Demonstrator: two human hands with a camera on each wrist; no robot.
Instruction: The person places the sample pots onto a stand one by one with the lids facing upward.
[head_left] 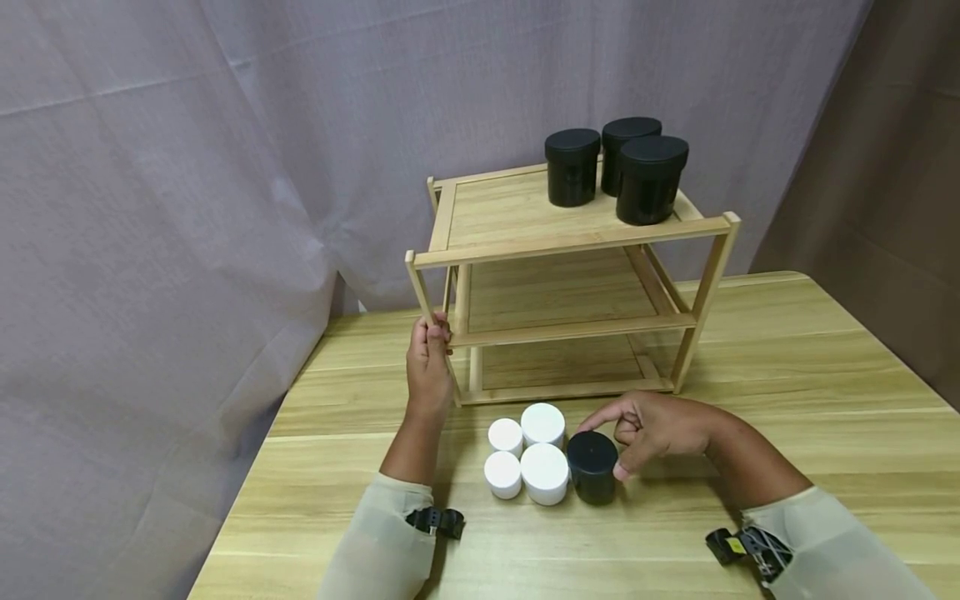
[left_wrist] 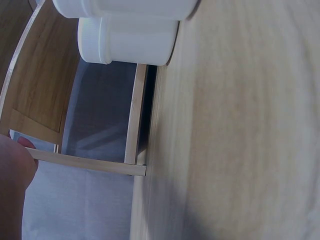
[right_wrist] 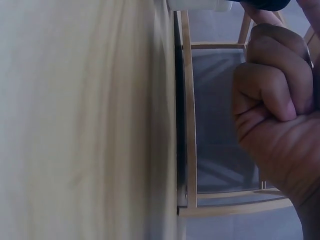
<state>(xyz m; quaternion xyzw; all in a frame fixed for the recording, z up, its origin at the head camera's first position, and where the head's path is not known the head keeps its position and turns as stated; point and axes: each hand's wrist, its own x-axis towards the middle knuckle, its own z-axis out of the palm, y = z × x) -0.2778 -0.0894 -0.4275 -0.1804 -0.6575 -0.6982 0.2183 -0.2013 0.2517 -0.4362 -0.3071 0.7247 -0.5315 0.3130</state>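
Observation:
My left hand (head_left: 429,367) grips the left front post of a three-tier wooden rack (head_left: 570,242), at about the middle shelf. In the left wrist view only part of this hand (left_wrist: 15,165) shows, at the left edge. My right hand (head_left: 660,425) pinches a black lidded jar (head_left: 592,467) between thumb and index finger, the other fingers curled into the palm. That jar stands upright in front of the rack, close beside several white lidded jars (head_left: 545,473). In the right wrist view just a bit of the black jar (right_wrist: 270,4) appears at the top.
Three black jars (head_left: 572,167) stand on the right part of the rack's top shelf. The white jars come in a larger and a smaller size, grouped on the wooden table (head_left: 525,550). Grey cloth (head_left: 225,208) hangs behind and to the left.

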